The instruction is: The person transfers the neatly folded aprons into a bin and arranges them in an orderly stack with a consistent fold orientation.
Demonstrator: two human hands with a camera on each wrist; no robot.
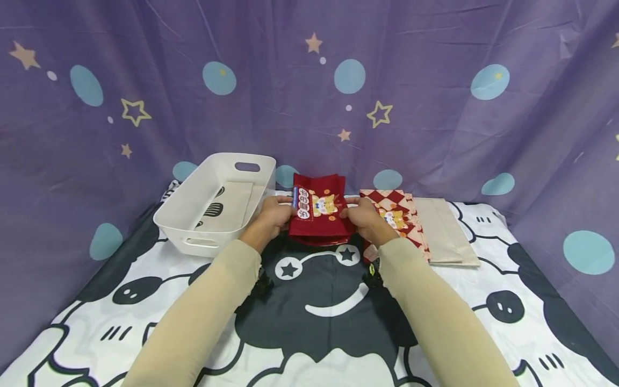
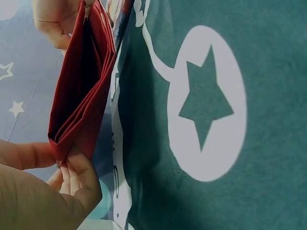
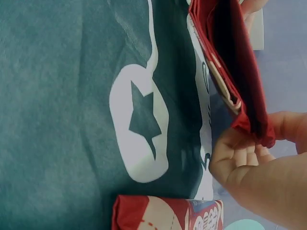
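Note:
A red bag point(image 1: 319, 221) with a cartoon dog print and white lettering is held up at the back middle of the bed cover. My left hand point(image 1: 275, 214) pinches its left side edge, while my right hand point(image 1: 362, 216) pinches the right one. Both wrist views look along the bag's open edge; folded red layers point(image 2: 88, 117) show in the left wrist view. From the right wrist, a dark gap shows between the red layers point(image 3: 254, 81), with a pale strip beside them. Thumb and fingers lie on opposite faces of the bag at each side.
To the left stands a white plastic basket point(image 1: 166, 217) with a beige, black-printed piece point(image 1: 234, 201) inside. Right of my right hand lies a red-and-cream checkered bag point(image 1: 403, 207), beside a plain beige bag point(image 1: 447, 231). A purple curtain point(image 1: 290, 118) hangs close behind.

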